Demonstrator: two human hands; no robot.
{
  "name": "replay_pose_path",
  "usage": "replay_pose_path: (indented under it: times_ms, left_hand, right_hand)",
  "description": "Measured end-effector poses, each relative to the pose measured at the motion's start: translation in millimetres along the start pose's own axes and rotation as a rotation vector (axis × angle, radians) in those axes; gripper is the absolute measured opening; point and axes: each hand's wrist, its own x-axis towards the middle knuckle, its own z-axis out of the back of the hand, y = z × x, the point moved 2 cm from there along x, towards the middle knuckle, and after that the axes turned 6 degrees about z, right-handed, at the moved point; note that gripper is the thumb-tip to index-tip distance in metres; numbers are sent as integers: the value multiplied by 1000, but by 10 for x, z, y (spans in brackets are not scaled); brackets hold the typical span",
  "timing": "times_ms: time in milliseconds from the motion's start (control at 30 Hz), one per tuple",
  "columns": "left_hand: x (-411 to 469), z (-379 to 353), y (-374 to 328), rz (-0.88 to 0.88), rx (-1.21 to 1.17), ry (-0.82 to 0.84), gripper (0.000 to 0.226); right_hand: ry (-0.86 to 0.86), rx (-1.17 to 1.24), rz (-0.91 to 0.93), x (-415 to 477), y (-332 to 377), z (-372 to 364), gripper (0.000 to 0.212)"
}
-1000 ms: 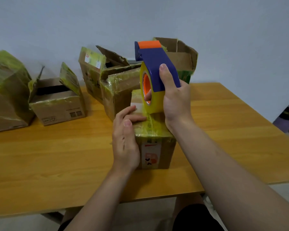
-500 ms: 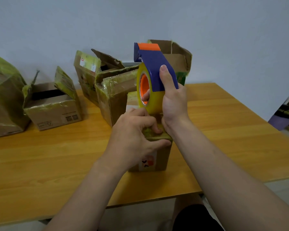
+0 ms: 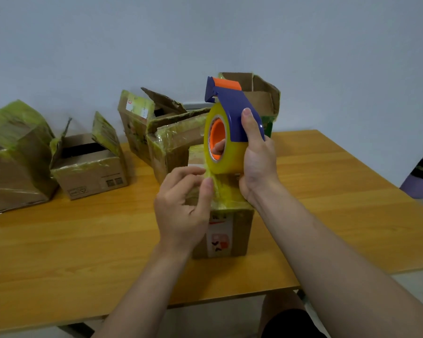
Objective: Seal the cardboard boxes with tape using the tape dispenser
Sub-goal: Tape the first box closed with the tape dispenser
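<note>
1. Lifted off the near top edge of the box (image 3: 239, 230), the left hand (image 3: 183, 203) has been brought up to the foot of the roll (image 3: 227, 154); half a second ago it was clasped over that edge.
2. Little change is seen in the dispenser (image 3: 232, 111) and the right hand (image 3: 259, 167), which are held upright over the box as before.
3. The dispenser is made up of a blue handle with an orange cap at the top. A yellow, see-through roll is carried on an orange core. The roll is held at the box top, whether touching cannot be told.
4. The dispenser is gripped by the right hand, with the forefinger laid up the blue handle and one fingertip shown through the core.
5. The left fingers are curled, the thumb is laid on the yellow tape on the box top, and the forefinger tip is brought to the roll. Whether tape is pinched between them cannot be told.
6. The box is set on the table (image 3: 83, 252) near the front edge. Its top is wrapped in yellowish tape and a printed label is borne on its front.
7. Counted are one dispenser, one roll, two hands and six boxes. One box is being worked on, and five other boxes (image 3: 91, 172) are set behind it, several with flaps open.
</note>
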Motion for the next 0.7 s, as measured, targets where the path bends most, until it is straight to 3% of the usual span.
replay_pose_path:
  times_ms: [67,167,367,467,533,633,700]
  left_hand:
    - [-46,-51,18,222,-134,-47,33]
    - [-122,-97,43,421,-226,-82,32]
    - [-201,-64,87,501,-334,121,40]
    - [-115,93,57,421,-24,234,40]
    - [-53,208,-55,203,186,235,38]
    - [-42,163,-170,-76,244,256,39]
    - [12,42,-160,-82,224,217,43]
  right_hand:
    - [-15,25,-1,-1,3,-4,33]
    - [-41,54,1,16,-23,6,36]
    - [-129,110,-25,67,-83,39,45]
    - [-134,108,-31,62,-83,42,51]
    - [-120,90,-21,39,-60,30,47]
    - [-61,46,6,-5,-21,13,37]
    - [-31,2,14,-30,-10,2,40]
